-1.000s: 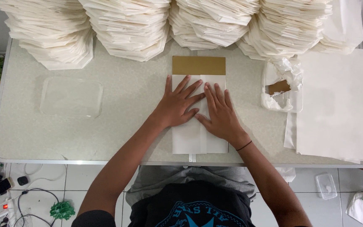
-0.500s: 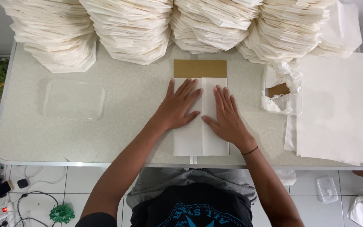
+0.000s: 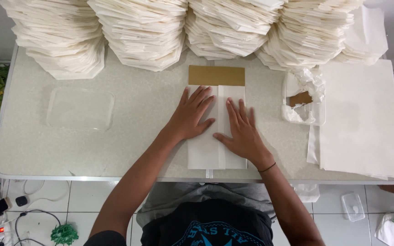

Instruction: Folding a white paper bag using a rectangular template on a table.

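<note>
A folded white paper sheet lies on the table in front of me, wrapped around a brown cardboard rectangle whose far end sticks out. Its two flaps meet in a seam down the middle. My left hand lies flat on the left flap, fingers spread and pointing away from me. My right hand presses flat on the right flap, thumb near the seam. Neither hand grips anything.
Tall stacks of folded white paper line the table's far edge. A pile of flat white sheets lies at the right, beside a small clear tub holding crumpled plastic. A clear plastic lid rests at the left. Cables lie on the floor.
Both hands stay flat on the paper and have hardly moved; the right hand has slid slightly toward me. The paper and cardboard keep their place.
</note>
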